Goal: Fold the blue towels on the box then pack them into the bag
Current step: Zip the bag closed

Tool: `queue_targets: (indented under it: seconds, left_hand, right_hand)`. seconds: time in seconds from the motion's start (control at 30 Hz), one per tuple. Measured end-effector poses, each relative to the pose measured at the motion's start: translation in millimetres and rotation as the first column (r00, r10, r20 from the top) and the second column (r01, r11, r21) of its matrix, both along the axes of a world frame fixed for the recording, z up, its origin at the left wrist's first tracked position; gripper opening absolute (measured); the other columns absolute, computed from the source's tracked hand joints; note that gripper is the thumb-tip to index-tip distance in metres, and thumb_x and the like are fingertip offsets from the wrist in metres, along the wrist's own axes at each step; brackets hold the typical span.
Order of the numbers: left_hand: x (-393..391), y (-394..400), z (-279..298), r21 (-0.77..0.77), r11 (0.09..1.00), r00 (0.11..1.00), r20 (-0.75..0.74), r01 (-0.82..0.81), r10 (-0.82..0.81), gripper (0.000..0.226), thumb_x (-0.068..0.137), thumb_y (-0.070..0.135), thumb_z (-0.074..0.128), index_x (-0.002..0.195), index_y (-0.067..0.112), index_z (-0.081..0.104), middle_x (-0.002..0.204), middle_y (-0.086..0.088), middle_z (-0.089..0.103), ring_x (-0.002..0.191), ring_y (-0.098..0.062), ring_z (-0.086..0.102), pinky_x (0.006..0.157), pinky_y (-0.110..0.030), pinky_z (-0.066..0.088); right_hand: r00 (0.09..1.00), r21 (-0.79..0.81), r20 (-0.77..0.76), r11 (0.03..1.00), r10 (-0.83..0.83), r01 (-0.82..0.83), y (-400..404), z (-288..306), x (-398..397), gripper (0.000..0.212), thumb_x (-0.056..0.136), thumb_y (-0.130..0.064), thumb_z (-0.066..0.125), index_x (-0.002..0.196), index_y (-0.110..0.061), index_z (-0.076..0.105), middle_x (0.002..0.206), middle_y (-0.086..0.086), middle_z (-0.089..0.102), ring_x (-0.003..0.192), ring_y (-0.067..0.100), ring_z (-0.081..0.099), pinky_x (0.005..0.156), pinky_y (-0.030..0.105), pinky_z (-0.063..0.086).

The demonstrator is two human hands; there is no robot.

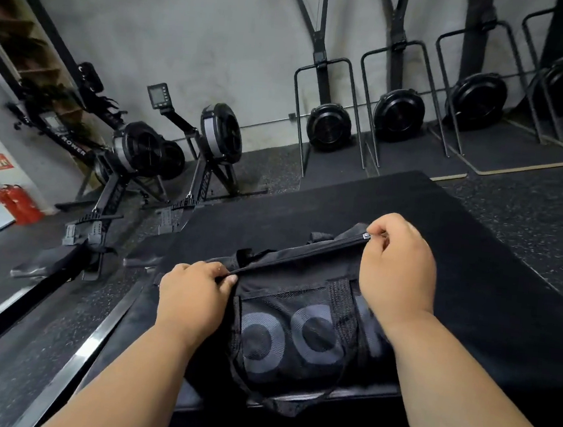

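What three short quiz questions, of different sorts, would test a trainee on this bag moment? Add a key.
1. True or false: blue towels lie in view on the box.
2. Which hand pinches the zipper pull?
3. Multiple choice: the left hand holds A) a towel, B) the bag at its zipper end, C) nothing.

Key: 1 false; 2 the right hand; 3 B.

The bag [301,318] lies on the box [474,266], with a hand at each end. Rowing machines [162,153] stand behind, against the wall [186,49].
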State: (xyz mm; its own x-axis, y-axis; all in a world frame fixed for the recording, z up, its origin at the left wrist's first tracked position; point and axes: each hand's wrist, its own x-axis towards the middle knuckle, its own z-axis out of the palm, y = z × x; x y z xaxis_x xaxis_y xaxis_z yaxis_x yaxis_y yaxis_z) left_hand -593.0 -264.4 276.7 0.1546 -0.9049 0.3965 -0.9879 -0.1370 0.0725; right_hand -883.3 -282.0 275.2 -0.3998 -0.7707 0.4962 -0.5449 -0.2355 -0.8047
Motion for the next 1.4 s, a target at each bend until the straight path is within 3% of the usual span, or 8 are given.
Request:
queue_targets:
  seconds: [0.23,0.43,0.7,0.83,0.97,1.17,1.27,1.4]
  left_hand:
    - [-12.9,-0.7,-0.3,-0.005,0.999,0.998,-0.021,-0.051,0.051,0.024,0.096,0.05,0.063,0.098,0.032,0.078,0.097,0.005,0.078,0.1,-0.032,0.066,0.085,-0.039,0.052]
    - [-23.7,15.6,-8.6,-0.014,0.98,0.933,-0.31,-0.198,0.184,0.078,0.093,0.064,0.061,0.158,0.029,0.037,0.169,-0.011,0.026,0.155,-0.031,0.02,0.128,-0.045,0.013]
    - [-5.9,39.5,-41.9,0.243,0.903,0.243,-0.908,-0.355,0.34,0.115,0.078,0.064,0.081,0.162,0.015,0.019,0.15,-0.012,0.051,0.137,-0.036,0.051,0.116,-0.049,0.042]
    - [6.4,30.7,-44.9,0.276,0.922,0.346,-0.866,-0.271,0.361,0.063,0.073,0.071,0.073,0.109,0.019,0.067,0.111,-0.004,0.074,0.103,-0.031,0.069,0.101,-0.052,0.055]
    - [10.7,11.5,-31.9,0.113,0.954,0.375,-0.902,-0.276,0.215,0.034,0.088,0.052,0.068,0.1,0.02,0.073,0.099,-0.002,0.077,0.095,-0.029,0.073,0.097,-0.054,0.058]
    - [34.5,-22.1,-0.8,-0.049,0.948,0.407,-0.909,-0.315,0.088,0.033,0.079,0.057,0.064,0.088,0.027,0.074,0.096,0.002,0.077,0.097,-0.027,0.072,0.099,-0.052,0.057]
    - [36.4,-22.2,2.6,0.037,0.949,0.527,-0.824,-0.314,0.207,0.035,0.091,0.048,0.068,0.108,0.018,0.071,0.107,-0.004,0.073,0.111,-0.033,0.068,0.102,-0.044,0.052]
    - [28.9,1.0,-9.2,-0.121,0.961,0.742,-0.662,-0.248,0.108,0.074,0.093,0.046,0.07,0.156,0.017,0.043,0.157,-0.011,0.048,0.146,-0.03,0.043,0.121,-0.045,0.035]
  right_hand:
    - [0.999,0.027,0.031,0.999,-0.029,0.028,0.2,-8.8,-31.0,0.023,0.098,-0.009,0.054,0.094,-0.03,0.059,0.086,-0.014,0.057,0.092,0.023,0.056,0.072,0.034,0.039]
    - [0.995,0.278,0.074,0.957,0.066,-0.084,4.1,-13.4,-42.8,0.049,0.094,-0.052,0.061,0.139,-0.035,0.05,0.134,-0.002,0.054,0.124,0.026,0.053,0.102,0.044,0.047]
    - [0.906,0.585,0.323,0.695,0.274,-0.418,5.9,-33.6,-48.0,0.068,0.075,-0.081,0.057,0.129,-0.039,0.063,0.123,-0.01,0.07,0.117,0.018,0.064,0.107,0.044,0.049]
    - [0.913,0.52,0.32,0.758,0.254,-0.393,-0.3,-43.9,-41.0,0.03,0.094,-0.054,0.059,0.111,-0.031,0.068,0.105,-0.01,0.071,0.101,0.016,0.066,0.093,0.04,0.053]
    - [0.905,0.364,0.369,0.863,0.211,-0.35,-8.3,-41.3,-32.1,0.017,0.104,-0.037,0.055,0.109,-0.026,0.067,0.096,-0.005,0.07,0.092,0.014,0.064,0.072,0.029,0.048]
    - [0.784,0.142,0.578,0.918,0.228,-0.371,-21.2,-30.1,-3.7,0.02,0.103,-0.036,0.056,0.114,-0.029,0.072,0.101,-0.013,0.075,0.099,0.006,0.068,0.083,0.027,0.052]
    - [0.863,0.2,0.439,0.908,0.252,-0.367,-26.7,-26.5,5.2,0.019,0.095,-0.042,0.062,0.108,-0.029,0.067,0.102,-0.009,0.074,0.101,0.017,0.069,0.09,0.043,0.057]
    - [0.974,0.315,0.045,0.922,0.221,-0.224,-15.4,-28.7,19.2,0.074,0.092,-0.051,0.066,0.157,-0.04,0.033,0.164,-0.006,0.038,0.148,0.021,0.037,0.119,0.046,0.036]
